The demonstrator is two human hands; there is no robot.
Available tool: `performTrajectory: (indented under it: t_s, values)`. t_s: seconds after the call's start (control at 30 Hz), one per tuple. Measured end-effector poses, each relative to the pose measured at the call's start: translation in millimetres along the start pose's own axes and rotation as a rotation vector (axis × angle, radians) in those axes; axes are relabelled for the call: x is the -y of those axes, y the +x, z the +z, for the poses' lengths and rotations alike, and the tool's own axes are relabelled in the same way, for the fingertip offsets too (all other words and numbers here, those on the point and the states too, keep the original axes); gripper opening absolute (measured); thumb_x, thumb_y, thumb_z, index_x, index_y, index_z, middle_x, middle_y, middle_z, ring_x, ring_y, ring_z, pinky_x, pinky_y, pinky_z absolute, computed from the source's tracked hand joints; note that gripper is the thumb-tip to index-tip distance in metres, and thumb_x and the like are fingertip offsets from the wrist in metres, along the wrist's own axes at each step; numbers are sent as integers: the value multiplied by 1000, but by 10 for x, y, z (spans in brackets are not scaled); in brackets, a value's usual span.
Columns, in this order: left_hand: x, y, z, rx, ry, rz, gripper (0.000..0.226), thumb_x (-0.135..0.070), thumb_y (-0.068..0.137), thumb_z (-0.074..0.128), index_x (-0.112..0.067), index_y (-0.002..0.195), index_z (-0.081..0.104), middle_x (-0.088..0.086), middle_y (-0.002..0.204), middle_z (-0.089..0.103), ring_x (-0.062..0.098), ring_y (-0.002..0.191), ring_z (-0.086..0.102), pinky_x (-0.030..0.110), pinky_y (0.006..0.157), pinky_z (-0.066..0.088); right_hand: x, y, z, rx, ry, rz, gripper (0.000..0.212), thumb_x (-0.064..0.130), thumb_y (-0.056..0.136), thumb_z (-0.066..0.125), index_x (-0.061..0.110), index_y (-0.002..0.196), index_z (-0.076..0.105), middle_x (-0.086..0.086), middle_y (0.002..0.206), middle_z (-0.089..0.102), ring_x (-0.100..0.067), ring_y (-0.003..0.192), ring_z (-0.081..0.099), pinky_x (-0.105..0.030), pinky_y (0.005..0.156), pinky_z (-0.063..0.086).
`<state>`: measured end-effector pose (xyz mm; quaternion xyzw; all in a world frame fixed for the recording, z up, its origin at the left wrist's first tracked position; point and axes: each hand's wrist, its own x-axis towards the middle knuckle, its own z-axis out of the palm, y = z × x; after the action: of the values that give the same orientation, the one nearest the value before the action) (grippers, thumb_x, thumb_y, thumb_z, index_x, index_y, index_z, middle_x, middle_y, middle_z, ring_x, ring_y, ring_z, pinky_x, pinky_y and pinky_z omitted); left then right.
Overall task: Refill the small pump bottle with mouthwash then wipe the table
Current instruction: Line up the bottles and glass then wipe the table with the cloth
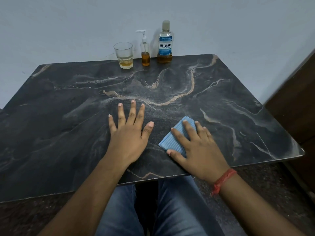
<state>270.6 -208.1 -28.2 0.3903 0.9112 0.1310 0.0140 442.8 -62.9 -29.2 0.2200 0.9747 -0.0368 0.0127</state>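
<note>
The right hand (196,147) lies flat with straight, spread fingers on a folded blue cloth (175,142) and presses it on the dark marble table (68,133); the cloth sticks out from under the palm toward the thumb and beyond the fingertips. Just beside the cloth, on the thumb side, the left hand (129,132) rests open and flat on the table, holding nothing. Well beyond both hands, at the far edge, stand a glass (123,55), the small pump bottle (145,50) and the Listerine mouthwash bottle (165,43) in a row, each with some amber liquid.
</note>
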Motion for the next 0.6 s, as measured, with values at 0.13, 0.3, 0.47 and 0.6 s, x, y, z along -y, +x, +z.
performTrajectory:
  t_s: [0.13, 0.3, 0.47, 0.6]
  values:
    - [-12, 17, -8, 5, -4, 5, 74, -67, 91, -7, -34, 157, -14, -7, 165, -22, 26, 149, -31, 61, 120, -12, -344, 208, -59, 7, -5, 147, 76, 79, 88, 14, 42, 154, 16, -4, 165, 12, -36, 151, 8, -49, 122, 9]
    - [15, 45, -15, 5, -8, -1, 73, -67, 91, -7, -35, 156, -16, -7, 165, -23, 26, 149, -32, 61, 120, -12, -68, 218, -53, 13, -31, 51, 78, 79, 87, 12, 40, 155, 15, -7, 165, 11, -39, 150, 7, -51, 122, 7]
    - [68, 71, -3, 1, -2, -4, 74, -68, 91, -7, -35, 157, -15, -7, 166, -21, 26, 149, -31, 61, 120, -13, -110, 371, -71, 21, -21, 26, 79, 80, 86, 10, 41, 155, 13, -5, 165, 10, -36, 151, 6, -49, 123, 6]
    - [187, 49, -39, -2, 3, -34, 74, -68, 90, -7, -35, 156, -16, -8, 166, -22, 26, 149, -31, 59, 119, -15, -30, 525, -77, 16, -18, 77, 79, 78, 88, 10, 38, 156, 11, -8, 166, 7, -39, 150, 4, -51, 123, 4]
